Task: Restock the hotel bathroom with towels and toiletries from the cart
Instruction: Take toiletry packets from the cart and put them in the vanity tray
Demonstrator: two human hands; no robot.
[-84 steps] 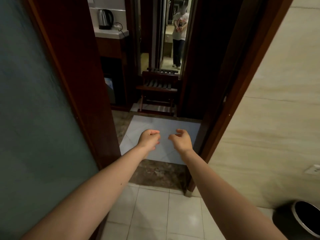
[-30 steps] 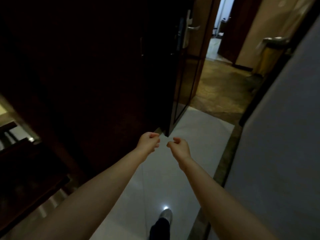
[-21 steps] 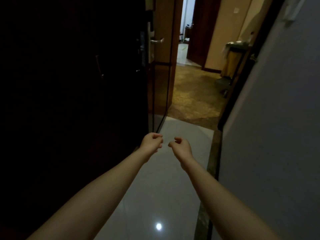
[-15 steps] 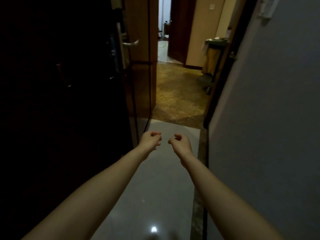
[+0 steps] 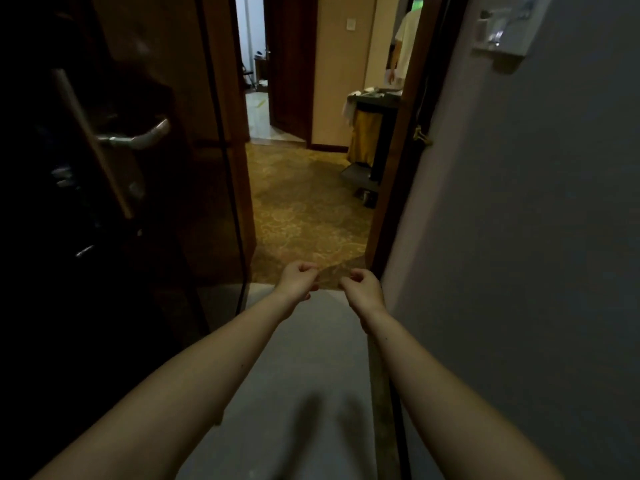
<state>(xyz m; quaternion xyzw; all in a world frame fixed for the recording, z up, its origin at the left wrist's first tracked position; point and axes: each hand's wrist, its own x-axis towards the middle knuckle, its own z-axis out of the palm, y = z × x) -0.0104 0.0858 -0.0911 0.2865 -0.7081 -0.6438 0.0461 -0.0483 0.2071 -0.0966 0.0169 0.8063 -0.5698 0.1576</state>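
I stand in a dim entry hall facing the open room doorway. My left hand (image 5: 298,279) and my right hand (image 5: 361,287) are held out in front of me, side by side, fingers curled closed, holding nothing. The housekeeping cart (image 5: 372,133) with a yellow bag and white linen on top stands in the corridor beyond the doorway, at the right, partly hidden by the door frame (image 5: 394,161). No towels or toiletries are in my hands.
The dark open door (image 5: 114,161) with a metal lever handle (image 5: 138,136) is on my left. A grey wall (image 5: 519,237) with a card switch (image 5: 502,29) is on my right. A person in a pale shirt (image 5: 407,39) stands by the cart. Patterned carpet (image 5: 304,209) lies beyond the threshold.
I have turned from the bathroom doorway and walked through the entry hall toward the corridor. The doorway and cart are nearer. My hands stay closed and held together.
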